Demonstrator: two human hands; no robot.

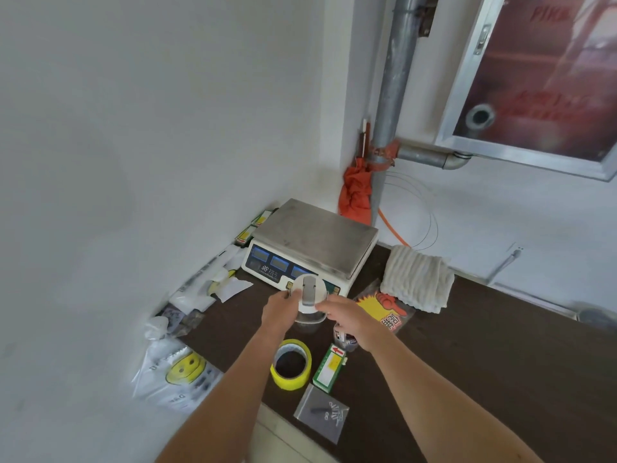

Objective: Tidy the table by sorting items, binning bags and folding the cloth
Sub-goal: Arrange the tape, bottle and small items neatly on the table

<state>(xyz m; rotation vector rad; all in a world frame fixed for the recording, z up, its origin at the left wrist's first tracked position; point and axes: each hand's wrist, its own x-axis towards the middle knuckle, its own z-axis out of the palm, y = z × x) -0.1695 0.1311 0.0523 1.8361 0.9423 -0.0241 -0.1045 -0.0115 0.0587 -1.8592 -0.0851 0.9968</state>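
White plastic marks the thing in hand: a round white lid with a grey flip strap across its top, sitting on a clear tub. The tub is directly ahead of the person, at the near edge of the weighing scale, over the dark table. I cannot tell whether its base rests on the table or is lifted just off it.

The left hand curls its fingers onto the lid's left rim. The right hand pinches the right rim with its fingertips, so the lid lies squarely between the two hands and neither is the nearer. The grey strap runs near to far, along the gap between the hands, and neither hand touches it.

From this hold, a twist or a lift of the lid would likely need one hand to drop to the tub's wall. Carrying the whole tub aside needs no change of grip.

Of the other work, the folded cloth lies far right, closer to the right hand. The smiley plastic bags hang over the table's left edge, closer to the left hand. A yellow tape roll and a green box sit near, under the forearms.
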